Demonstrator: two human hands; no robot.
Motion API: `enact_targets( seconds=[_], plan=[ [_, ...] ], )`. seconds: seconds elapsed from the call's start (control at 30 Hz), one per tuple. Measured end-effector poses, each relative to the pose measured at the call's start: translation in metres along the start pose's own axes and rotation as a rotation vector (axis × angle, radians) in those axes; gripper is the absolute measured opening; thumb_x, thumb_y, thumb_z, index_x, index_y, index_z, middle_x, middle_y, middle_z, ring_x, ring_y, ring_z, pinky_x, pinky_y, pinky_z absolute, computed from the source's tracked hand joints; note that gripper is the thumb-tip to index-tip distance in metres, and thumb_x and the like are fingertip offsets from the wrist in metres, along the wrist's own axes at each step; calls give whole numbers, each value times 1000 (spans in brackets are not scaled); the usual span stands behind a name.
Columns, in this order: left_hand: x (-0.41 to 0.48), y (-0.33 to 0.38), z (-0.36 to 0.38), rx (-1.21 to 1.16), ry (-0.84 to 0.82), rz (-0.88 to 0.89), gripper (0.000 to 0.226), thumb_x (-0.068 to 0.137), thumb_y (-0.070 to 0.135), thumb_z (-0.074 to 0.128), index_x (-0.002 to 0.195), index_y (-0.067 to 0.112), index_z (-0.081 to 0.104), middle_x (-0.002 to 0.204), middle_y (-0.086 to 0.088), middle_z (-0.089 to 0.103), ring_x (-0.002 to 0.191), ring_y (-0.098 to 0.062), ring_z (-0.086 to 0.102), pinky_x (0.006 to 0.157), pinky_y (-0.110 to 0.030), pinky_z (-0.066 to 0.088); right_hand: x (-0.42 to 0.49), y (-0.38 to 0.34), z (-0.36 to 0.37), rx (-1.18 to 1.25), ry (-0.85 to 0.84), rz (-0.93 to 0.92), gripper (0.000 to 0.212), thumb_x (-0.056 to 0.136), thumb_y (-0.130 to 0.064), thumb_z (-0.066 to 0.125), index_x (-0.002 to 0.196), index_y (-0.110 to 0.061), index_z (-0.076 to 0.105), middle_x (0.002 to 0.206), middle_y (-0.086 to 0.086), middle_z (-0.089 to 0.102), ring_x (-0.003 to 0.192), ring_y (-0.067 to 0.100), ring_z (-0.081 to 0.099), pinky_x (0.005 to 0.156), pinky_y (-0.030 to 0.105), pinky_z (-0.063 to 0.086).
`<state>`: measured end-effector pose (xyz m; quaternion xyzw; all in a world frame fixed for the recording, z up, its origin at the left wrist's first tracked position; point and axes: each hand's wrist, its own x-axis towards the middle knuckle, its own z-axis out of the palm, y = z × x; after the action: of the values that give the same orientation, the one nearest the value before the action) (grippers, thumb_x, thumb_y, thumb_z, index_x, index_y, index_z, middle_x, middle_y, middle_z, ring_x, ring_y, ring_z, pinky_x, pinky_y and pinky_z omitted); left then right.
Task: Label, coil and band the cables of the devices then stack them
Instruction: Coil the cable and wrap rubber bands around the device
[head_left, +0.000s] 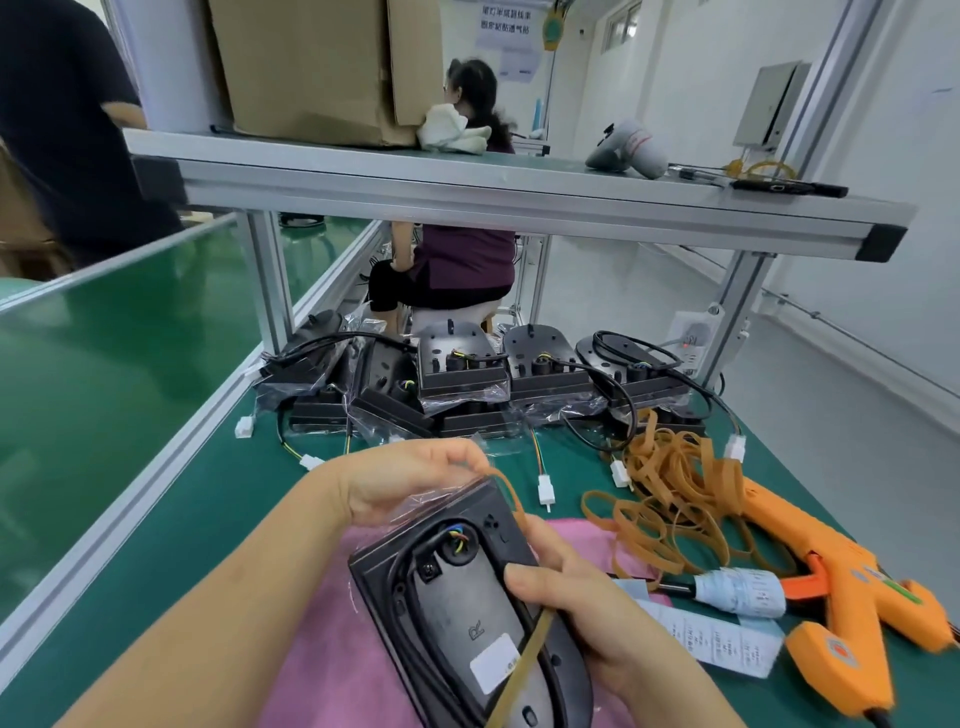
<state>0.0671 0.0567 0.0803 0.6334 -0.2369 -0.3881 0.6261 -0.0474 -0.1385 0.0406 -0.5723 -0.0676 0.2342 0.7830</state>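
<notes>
Pinching rubber band (511, 500) in left grip (410, 478), right grip (571, 603) clasping device (457, 613) (over pink cloth (322, 649)).

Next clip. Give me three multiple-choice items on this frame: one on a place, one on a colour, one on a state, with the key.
1. Where is the pile of bands?
A. on the table, right of the held device
B. on the upper shelf
C. on the conveyor

2. The cloth under the device is:
A. blue
B. pink
C. white

3. The left hand is:
A. flat on the table
B. pinching a band at the device's far end
C. gripping the orange tool

Key: 1 A, the pile lies on the table to the device's right; 2 B, pink shows round the device; 3 B, its fingers curl on the band there.
</notes>
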Motion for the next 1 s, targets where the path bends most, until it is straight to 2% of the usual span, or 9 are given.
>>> enact_targets(
  seconds=[0.07, 0.17, 0.3, 0.57, 0.7, 0.8, 0.87, 0.9, 1.0],
  plan=[
    [0, 0, 2, -9, 60, 35, 1, 86, 11, 58, 86, 11, 59, 71, 2, 60, 65, -8, 56, 70, -22, 48, -1, 1, 0, 17, 24, 2, 64, 69, -19, 77, 129, -21, 56, 128, 17, 61, 113, 38, 60, 90, 42, 52],
    [2, 4, 10, -38, 173, 82, 18, 83, 10, 57, 67, 16, 60, 53, 8, 45, 47, -5, 39, 50, -15, 37, -2, 0, 1, 22, 86, 51, 64, 63, -20, 80, 124, -12, 60, 119, 21, 65, 103, 37, 66, 80, 37, 55],
    [3, 20, 18, 30, 292, 162, 21, 79, 9, 65, 60, 18, 64, 47, 5, 29, 44, -13, 23, 61, -25, 41, -1, -6, 0, 2, 150, 99, 60, 58, -24, 80, 113, -6, 66, 112, 23, 68, 95, 36, 67, 80, 38, 54],
    [-16, 36, 30, 392, 218, 268, 10, 74, 18, 71, 66, 21, 68, 55, 5, 58, 51, -1, 49, 53, -9, 39, -12, -13, -2, 114, 179, 46, 40, 65, -12, 69, 103, -1, 72, 101, 26, 70, 85, 35, 71, 68, 35, 58],
    [-27, 28, 20, 380, 312, 287, 13, 67, 35, 74, 67, 22, 70, 56, 6, 58, 52, -1, 50, 53, -9, 40, -17, -17, -3, 8, 300, 68, 31, 88, -2, 53, 117, 4, 62, 66, 7, 74, 61, 13, 72, 54, 18, 53],
    [-36, 20, 13, 317, 352, 283, 17, 65, 39, 74, 70, 23, 71, 58, 5, 57, 51, -1, 48, 52, -9, 39, -18, -18, -3, 14, 354, 57, 33, 88, -11, 58, 120, -1, 63, 79, 9, 76, 73, 15, 73, 62, 23, 56],
    [-44, 14, 9, 309, 363, 260, 15, 64, 38, 74, 71, 24, 71, 57, 6, 56, 51, -3, 45, 51, -11, 36, -26, -20, -5, 94, 372, 18, 27, 98, -6, 45, 120, 3, 58, 67, 1, 74, 54, -3, 66, 49, 10, 48],
    [-47, 11, 9, 314, 362, 237, 14, 65, 37, 74, 71, 26, 70, 55, 7, 54, 50, -4, 44, 51, -13, 34, -27, -21, -3, 110, 387, 16, 23, 98, -5, 45, 112, 0, 62, 75, 7, 75, 50, -4, 64, 47, 8, 46],
    [-54, 6, 14, 331, 347, 174, 6, 71, 24, 70, 69, 27, 65, 52, 7, 52, 50, -5, 47, 51, -14, 37, -31, -19, 0, 35, 387, -47, 24, 74, -18, 72, 96, -10, 73, 103, 22, 71, 77, 26, 73, 60, 29, 56]
  ],
)
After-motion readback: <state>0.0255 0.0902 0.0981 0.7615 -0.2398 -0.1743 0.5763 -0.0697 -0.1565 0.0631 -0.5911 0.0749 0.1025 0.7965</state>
